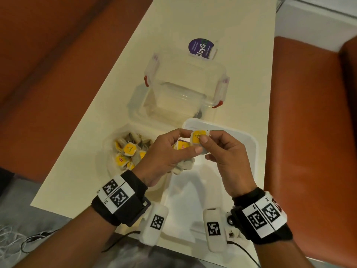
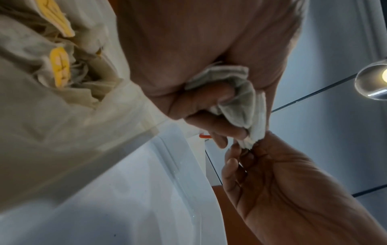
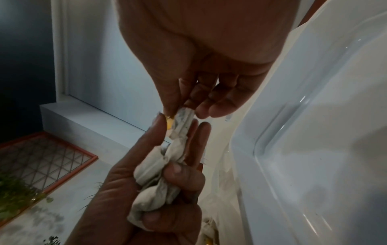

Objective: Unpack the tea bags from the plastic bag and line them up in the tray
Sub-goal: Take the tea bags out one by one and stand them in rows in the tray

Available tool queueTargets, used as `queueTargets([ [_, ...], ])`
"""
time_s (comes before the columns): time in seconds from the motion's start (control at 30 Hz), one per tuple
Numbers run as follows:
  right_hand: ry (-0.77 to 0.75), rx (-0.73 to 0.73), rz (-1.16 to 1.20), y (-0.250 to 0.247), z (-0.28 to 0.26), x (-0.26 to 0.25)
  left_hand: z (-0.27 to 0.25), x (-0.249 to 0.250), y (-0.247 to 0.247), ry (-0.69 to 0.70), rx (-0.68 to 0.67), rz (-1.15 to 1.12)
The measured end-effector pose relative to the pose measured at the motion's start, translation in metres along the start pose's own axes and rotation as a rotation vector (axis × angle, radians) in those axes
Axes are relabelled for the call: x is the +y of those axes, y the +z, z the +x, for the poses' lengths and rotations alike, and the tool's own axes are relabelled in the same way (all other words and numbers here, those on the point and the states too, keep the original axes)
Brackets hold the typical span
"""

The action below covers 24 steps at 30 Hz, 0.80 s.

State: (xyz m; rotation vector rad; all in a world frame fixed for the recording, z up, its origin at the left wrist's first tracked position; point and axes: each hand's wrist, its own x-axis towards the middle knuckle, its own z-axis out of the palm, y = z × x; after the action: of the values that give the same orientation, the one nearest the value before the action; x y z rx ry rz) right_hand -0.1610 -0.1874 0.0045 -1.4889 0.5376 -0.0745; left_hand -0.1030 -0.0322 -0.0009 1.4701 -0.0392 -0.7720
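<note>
Over the near-left part of the white tray [image 1: 249,140], my left hand [image 1: 190,149] grips a small bunch of grey tea bags [image 1: 183,165] with yellow tags. My right hand [image 1: 205,141] pinches the top one, a yellow-tagged tea bag [image 1: 198,138], between thumb and fingers. The left wrist view shows my left hand [image 2: 209,106] with its fingers curled round the bunch [image 2: 238,99] and my right hand [image 2: 245,149] pinching its tip. In the right wrist view my right hand [image 3: 184,111] nips the bag's end [image 3: 182,119] above my left hand [image 3: 167,165]. The plastic bag [image 1: 125,151], left of the tray, holds several tea bags.
A clear lidded container [image 1: 185,88] with red clips stands beyond the tray on the cream table [image 1: 81,161]. A purple round label [image 1: 201,48] lies farther back. Orange seats flank the table. Cables trail off the near table edge.
</note>
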Motion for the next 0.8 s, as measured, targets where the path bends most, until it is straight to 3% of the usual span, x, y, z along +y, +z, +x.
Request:
queueTargets([
  [0.23, 0.073, -0.077, -0.013, 0.005, 0.000, 0.018, 0.002, -0.011, -0.012, 0.026, 0.095, 0.173],
  [0.47, 0.170, 0.017, 0.061, 0.006, 0.007, 0.033, -0.004, -0.023, -0.024, -0.012, 0.126, 0.235],
  [0.63, 0.221, 0.117, -0.061, 0.004, 0.044, 0.054, 0.001, -0.032, -0.030, 0.066, 0.275, 0.934],
  [0.8, 0.220, 0.200, -0.103, 0.011, 0.067, 0.072, 0.008, -0.038, -0.026, 0.041, 0.271, 1.080],
])
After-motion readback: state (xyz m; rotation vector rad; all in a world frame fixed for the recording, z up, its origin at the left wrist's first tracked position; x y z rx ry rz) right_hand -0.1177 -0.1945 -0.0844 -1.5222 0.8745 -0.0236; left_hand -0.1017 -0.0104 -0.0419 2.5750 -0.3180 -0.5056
